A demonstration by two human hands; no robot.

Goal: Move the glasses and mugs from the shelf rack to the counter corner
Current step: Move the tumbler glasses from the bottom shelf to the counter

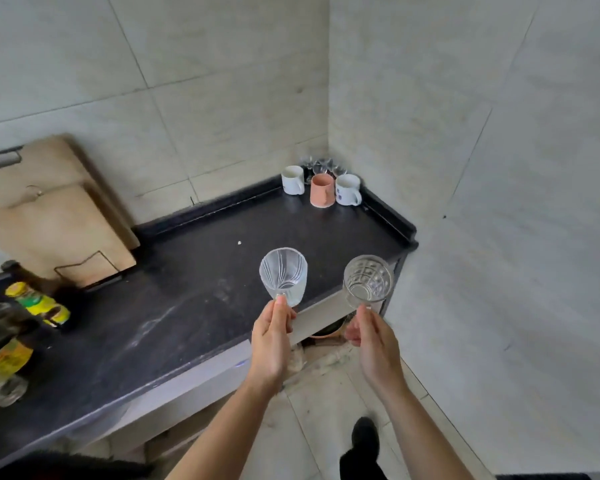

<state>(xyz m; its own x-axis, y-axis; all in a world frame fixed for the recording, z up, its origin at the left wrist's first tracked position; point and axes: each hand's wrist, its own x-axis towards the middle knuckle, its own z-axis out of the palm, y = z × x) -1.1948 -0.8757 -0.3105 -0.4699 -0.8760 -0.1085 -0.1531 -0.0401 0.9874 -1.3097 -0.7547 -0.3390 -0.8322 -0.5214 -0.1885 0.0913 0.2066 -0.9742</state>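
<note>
My left hand (271, 341) grips a ribbed glass (283, 276); my right hand (374, 344) grips a diamond-cut glass (368, 283). Three mugs (322, 190) and apparently several glasses stand in the tabletop (187, 271) corner.

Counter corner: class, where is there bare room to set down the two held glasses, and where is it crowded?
Crowded: the far corner, where the small glasses sit behind the white mug, pink mug and second white mug. Free: the dark counter in front of those mugs, stretching left to the cutting boards and bottles.
</note>
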